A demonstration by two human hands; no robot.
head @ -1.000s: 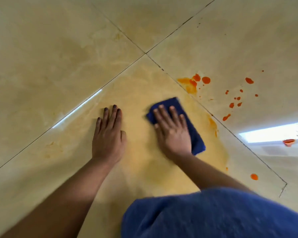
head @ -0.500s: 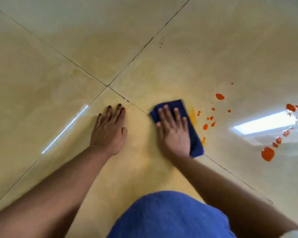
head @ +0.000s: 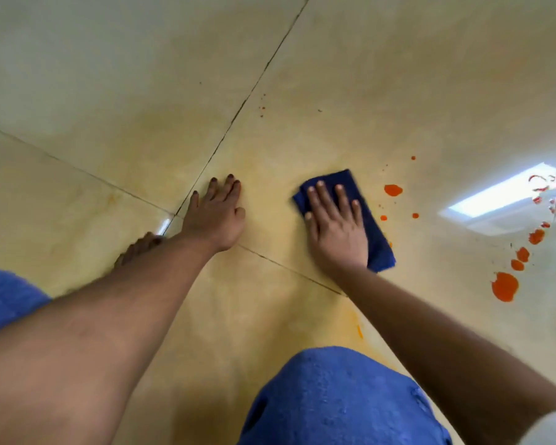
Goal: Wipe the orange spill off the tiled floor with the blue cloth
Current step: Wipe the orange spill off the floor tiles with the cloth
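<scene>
A folded blue cloth [head: 372, 220] lies flat on the beige tiled floor [head: 109, 91]. My right hand [head: 336, 226] presses down on it with fingers spread. My left hand [head: 215, 213] is planted flat on the floor to the left, beside a grout joint, holding nothing. Orange drops [head: 393, 190] dot the tile just right of the cloth. A larger orange blot [head: 504, 286] and a trail of smaller ones [head: 536, 236] lie further right. A pale yellow-orange smear [head: 270, 162] tints the tiles around my hands.
My knees in blue fabric [head: 334, 396] fill the bottom of the view, with another blue patch [head: 4, 297] at the left edge. A bare foot [head: 138, 248] shows behind my left forearm. A bright window reflection [head: 501, 194] glares on the tile at right.
My right hand has slid the cloth across the tile over the nearer orange blots; those blots are gone. The view has shifted right, bringing more drops into sight. My left hand stays planted.
</scene>
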